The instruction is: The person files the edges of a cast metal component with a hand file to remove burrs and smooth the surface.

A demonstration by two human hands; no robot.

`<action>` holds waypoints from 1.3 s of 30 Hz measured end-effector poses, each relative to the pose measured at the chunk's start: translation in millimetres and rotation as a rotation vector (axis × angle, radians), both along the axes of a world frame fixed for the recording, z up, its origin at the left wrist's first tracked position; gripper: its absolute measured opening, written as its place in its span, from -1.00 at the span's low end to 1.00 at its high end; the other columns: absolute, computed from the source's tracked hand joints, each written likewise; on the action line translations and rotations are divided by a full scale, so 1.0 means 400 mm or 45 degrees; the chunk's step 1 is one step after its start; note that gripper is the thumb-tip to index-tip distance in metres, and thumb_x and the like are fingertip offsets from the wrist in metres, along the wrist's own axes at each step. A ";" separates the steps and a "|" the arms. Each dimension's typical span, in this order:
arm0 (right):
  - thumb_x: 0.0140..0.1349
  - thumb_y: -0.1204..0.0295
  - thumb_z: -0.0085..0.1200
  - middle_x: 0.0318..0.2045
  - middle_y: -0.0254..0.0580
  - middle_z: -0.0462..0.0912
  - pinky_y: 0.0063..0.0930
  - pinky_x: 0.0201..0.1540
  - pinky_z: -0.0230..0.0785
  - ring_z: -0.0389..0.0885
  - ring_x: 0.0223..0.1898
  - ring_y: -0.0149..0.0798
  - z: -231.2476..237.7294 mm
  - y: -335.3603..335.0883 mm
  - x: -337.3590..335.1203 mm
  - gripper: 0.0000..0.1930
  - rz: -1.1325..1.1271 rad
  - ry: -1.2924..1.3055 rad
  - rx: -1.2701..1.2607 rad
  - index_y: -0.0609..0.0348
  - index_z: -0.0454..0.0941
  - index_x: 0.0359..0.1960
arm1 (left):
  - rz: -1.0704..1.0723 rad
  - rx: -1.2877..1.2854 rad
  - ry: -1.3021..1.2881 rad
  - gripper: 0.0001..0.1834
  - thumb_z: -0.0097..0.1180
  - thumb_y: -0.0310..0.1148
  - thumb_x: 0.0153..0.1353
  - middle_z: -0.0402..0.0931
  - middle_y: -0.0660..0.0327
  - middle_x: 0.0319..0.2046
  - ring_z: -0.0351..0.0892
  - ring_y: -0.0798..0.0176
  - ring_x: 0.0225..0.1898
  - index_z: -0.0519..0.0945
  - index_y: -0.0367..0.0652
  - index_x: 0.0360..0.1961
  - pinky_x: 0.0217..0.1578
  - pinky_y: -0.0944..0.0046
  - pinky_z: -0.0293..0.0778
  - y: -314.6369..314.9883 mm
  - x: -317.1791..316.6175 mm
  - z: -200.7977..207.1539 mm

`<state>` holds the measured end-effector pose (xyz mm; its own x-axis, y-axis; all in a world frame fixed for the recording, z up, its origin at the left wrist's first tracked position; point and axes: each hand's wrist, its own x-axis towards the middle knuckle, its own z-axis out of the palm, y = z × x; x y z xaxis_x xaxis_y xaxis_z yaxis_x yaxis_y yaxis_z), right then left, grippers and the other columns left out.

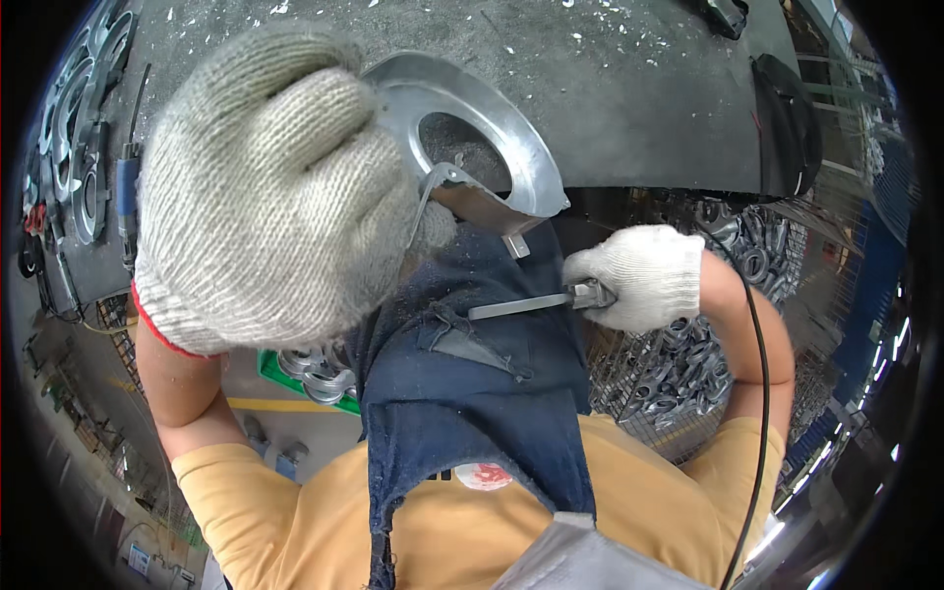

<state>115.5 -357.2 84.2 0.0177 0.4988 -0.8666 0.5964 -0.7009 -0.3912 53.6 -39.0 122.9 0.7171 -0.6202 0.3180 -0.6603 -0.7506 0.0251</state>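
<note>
My left hand (265,197), in a white knitted glove with a red cuff edge, is closed on a silvery cast metal ring part (531,162). The part has a large oval opening and a small lug, and is tilted by the near edge of the workbench. Most of my left fingertips are hidden behind the glove and the part. My gloved right hand (644,275) is wrapped round a file-like tool; its flat grey blade (516,307) points left, in front of my dark blue apron (462,383). The blade is apart from the ring part.
The dark workbench (629,88) carries metal flakes. At its left lie several ring parts (93,187) and a blue-handled tool (128,192). A wire basket (619,379) of metal parts stands right, a green crate (267,366) lower left. A black hose (762,393) passes my right arm.
</note>
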 end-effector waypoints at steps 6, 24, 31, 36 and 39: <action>0.26 0.47 0.33 -0.39 -0.06 0.77 -0.16 -0.24 0.66 0.83 -0.30 0.04 -0.017 -0.074 -0.096 -0.81 -0.862 -0.491 0.658 0.02 0.69 -0.09 | -0.006 -0.005 -0.045 -0.64 0.46 -0.16 -0.35 0.63 0.28 -0.41 0.71 0.04 -0.13 0.75 -0.11 -0.47 0.04 -0.12 0.69 -0.021 0.015 -0.024; 0.34 0.47 0.37 -0.31 -0.12 0.81 -0.25 -0.23 0.71 0.85 -0.33 -0.08 -0.129 0.039 -0.152 -0.82 -1.325 -0.679 0.892 0.12 0.68 -0.06 | 0.207 -0.028 -0.033 -0.81 0.49 -0.26 0.03 0.68 0.21 -0.37 0.72 -0.04 -0.13 0.80 -0.10 -0.36 0.09 -0.16 0.62 -0.013 -0.019 -0.004; 0.28 0.54 0.42 -0.36 -0.34 0.72 -0.53 -0.40 0.61 0.69 -0.45 -0.51 -0.085 -0.029 -0.194 -0.81 -1.698 0.607 0.483 0.19 0.71 -0.11 | 0.388 -0.118 -0.075 -0.84 0.50 -0.28 0.08 0.66 0.21 -0.39 0.70 0.04 -0.21 0.76 -0.08 -0.39 0.03 -0.08 0.65 -0.046 -0.085 -0.058; 0.28 0.43 0.45 -0.22 -0.18 0.86 -0.26 -0.06 0.72 0.89 -0.19 -0.12 -0.087 0.015 -0.220 -0.76 -1.353 -0.039 0.932 0.11 0.71 -0.07 | 0.461 -0.035 -0.083 -0.76 0.53 -0.29 0.09 0.60 0.25 -0.39 0.68 0.06 -0.25 0.73 -0.09 -0.27 -0.06 -0.06 0.66 -0.124 -0.130 -0.064; 0.29 0.39 0.43 -0.14 -0.12 0.86 -0.19 -0.02 0.73 0.89 -0.09 0.04 -0.106 0.041 -0.224 -0.75 -1.405 -0.182 0.836 0.06 0.70 -0.04 | 0.433 0.006 -0.008 -0.75 0.52 -0.31 0.13 0.61 0.21 -0.38 0.69 0.06 -0.26 0.72 -0.16 -0.23 -0.04 -0.05 0.64 -0.142 -0.153 -0.069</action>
<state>25.8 -340.8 41.8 0.7624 0.4901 -0.4225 -0.1067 -0.5489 -0.8291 -7.7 -95.8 95.1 0.8813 -0.3473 0.3205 -0.3722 -0.9280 0.0179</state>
